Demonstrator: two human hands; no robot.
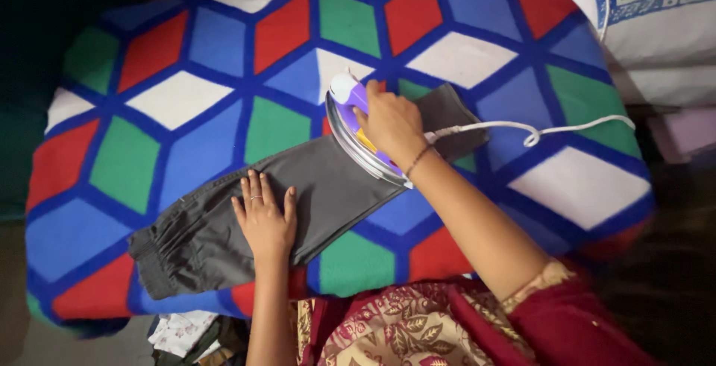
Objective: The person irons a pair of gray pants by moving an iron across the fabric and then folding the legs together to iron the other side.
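Observation:
A grey garment [328, 194] with an elastic waistband at its left end lies stretched across a blanket [186, 98] patterned in blue, red, green and white diamonds. My left hand [264, 217] rests flat on the garment with fingers spread, a ring on one finger. My right hand [391, 122] grips the handle of a purple and white electric iron [352, 124], whose metal soleplate sits on the garment's right half. A thin bracelet circles my right wrist.
The iron's white cord [537, 131] trails right across the blanket. A white printed sack [656, 30] lies at the upper right. Folded clothes [186, 332] sit at the bottom edge, beside my red patterned clothing [418, 329].

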